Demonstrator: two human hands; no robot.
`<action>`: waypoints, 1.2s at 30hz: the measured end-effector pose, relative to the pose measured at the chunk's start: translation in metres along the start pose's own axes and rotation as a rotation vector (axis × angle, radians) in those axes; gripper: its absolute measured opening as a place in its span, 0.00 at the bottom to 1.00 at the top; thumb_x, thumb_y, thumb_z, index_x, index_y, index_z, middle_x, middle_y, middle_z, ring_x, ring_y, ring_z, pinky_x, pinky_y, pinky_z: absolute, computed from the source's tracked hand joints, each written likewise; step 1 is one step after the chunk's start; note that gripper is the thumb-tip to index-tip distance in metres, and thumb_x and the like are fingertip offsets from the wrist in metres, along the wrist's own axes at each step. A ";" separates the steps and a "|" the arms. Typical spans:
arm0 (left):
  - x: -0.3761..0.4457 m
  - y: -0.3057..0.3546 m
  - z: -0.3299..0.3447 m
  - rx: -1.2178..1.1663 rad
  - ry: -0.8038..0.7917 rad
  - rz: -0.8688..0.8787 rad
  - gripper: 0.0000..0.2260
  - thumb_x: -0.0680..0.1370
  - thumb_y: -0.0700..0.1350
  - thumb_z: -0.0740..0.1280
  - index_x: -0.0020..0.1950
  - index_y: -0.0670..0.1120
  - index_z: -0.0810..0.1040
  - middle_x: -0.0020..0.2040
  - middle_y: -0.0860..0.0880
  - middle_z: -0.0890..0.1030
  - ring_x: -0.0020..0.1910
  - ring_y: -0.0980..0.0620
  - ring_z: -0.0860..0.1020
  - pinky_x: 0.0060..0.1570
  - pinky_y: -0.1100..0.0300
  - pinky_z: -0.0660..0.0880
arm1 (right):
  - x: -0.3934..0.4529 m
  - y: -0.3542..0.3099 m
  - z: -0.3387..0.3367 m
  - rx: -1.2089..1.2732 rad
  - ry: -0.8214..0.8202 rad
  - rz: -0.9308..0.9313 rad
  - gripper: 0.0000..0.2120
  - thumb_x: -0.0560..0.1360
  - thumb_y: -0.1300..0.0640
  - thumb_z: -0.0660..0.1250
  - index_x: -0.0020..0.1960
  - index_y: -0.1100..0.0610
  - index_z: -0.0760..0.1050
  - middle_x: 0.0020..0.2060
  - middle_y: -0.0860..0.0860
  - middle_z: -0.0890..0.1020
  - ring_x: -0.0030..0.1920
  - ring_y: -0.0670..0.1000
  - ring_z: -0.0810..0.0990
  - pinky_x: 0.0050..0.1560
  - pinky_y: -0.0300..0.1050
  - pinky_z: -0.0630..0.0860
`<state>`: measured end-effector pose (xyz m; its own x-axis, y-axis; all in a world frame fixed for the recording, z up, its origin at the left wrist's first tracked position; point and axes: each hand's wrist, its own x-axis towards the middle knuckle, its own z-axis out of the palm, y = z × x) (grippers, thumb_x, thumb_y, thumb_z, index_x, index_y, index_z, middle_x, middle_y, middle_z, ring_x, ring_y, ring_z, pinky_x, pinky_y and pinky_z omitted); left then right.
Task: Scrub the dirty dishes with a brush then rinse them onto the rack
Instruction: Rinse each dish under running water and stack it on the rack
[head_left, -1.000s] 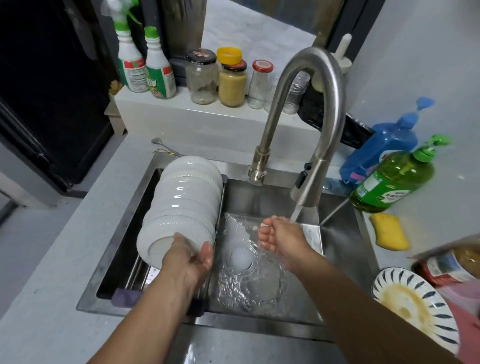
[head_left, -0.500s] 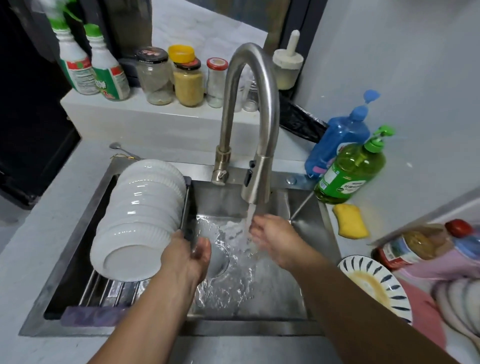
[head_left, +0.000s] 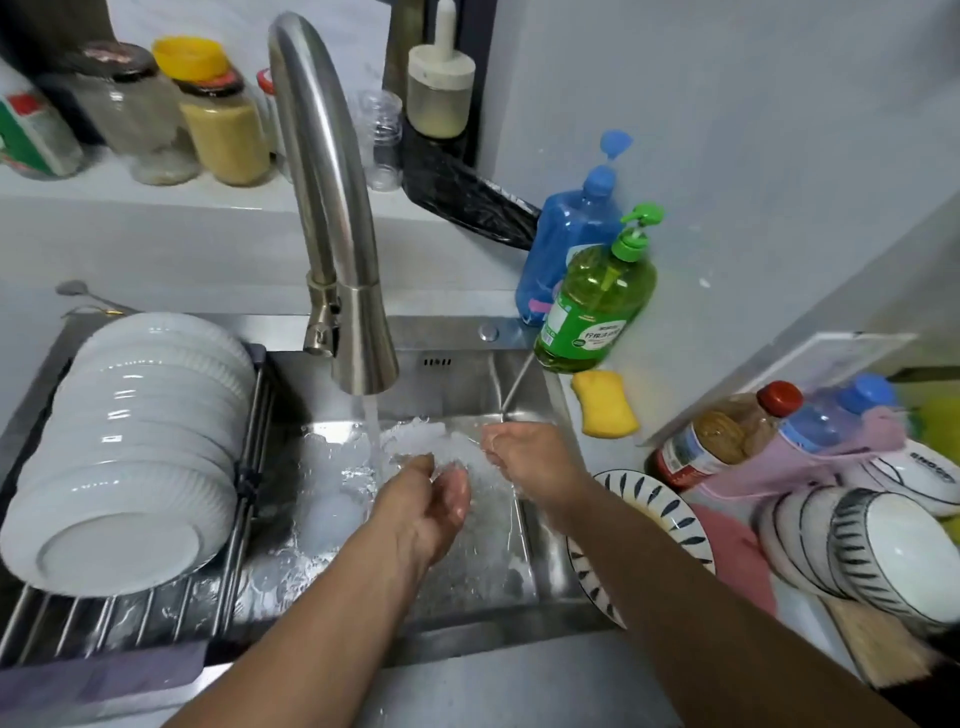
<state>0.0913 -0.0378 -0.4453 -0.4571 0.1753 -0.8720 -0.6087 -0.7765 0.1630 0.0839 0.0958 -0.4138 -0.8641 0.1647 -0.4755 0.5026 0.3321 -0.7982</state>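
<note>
Sink basin open in the middle, hemmed in left, right and above

The stack of white bowls (head_left: 130, 447) on the rack (head_left: 124, 618) fills the sink's left part; the faucet (head_left: 337, 218) arches over the basin's back, its stream falling between the left hand (head_left: 426, 506) and the rack. Right of the sink (head_left: 457, 364), a striped plate (head_left: 649, 514) overhangs the rim, with green soap bottle (head_left: 597, 306), yellow sponge (head_left: 605, 402) and stacked bowls (head_left: 857, 545) crowding the bench (head_left: 519, 686).

Pale grey plain wall (head_left: 753, 130) rises at two o'clock; a white ledge (head_left: 156, 195) crosses at eleven above the light grey stone worktop (head_left: 519, 680).
</note>
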 end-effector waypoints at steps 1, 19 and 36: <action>0.005 -0.007 0.004 0.014 -0.017 -0.021 0.09 0.85 0.43 0.61 0.48 0.40 0.74 0.44 0.41 0.78 0.35 0.50 0.76 0.25 0.61 0.78 | 0.001 0.000 -0.006 0.004 0.002 -0.010 0.08 0.81 0.57 0.66 0.52 0.52 0.84 0.45 0.54 0.87 0.45 0.53 0.83 0.50 0.50 0.81; 0.036 -0.099 0.052 0.982 -0.199 0.257 0.02 0.78 0.39 0.73 0.47 0.42 0.85 0.34 0.50 0.84 0.27 0.59 0.79 0.29 0.68 0.73 | 0.025 0.019 -0.073 0.107 -0.001 0.009 0.10 0.80 0.60 0.65 0.55 0.55 0.84 0.48 0.52 0.87 0.51 0.52 0.85 0.59 0.52 0.81; 0.026 -0.037 0.004 1.108 -0.191 0.516 0.06 0.83 0.37 0.65 0.55 0.44 0.80 0.46 0.33 0.84 0.40 0.32 0.83 0.44 0.32 0.79 | 0.010 0.008 -0.038 -0.137 -0.054 -0.170 0.13 0.81 0.57 0.65 0.63 0.55 0.82 0.54 0.51 0.86 0.55 0.53 0.84 0.59 0.46 0.78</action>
<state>0.0986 -0.0021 -0.4723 -0.8372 0.1587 -0.5234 -0.5070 0.1335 0.8515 0.0778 0.1351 -0.4111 -0.9315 0.0470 -0.3607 0.3386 0.4747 -0.8124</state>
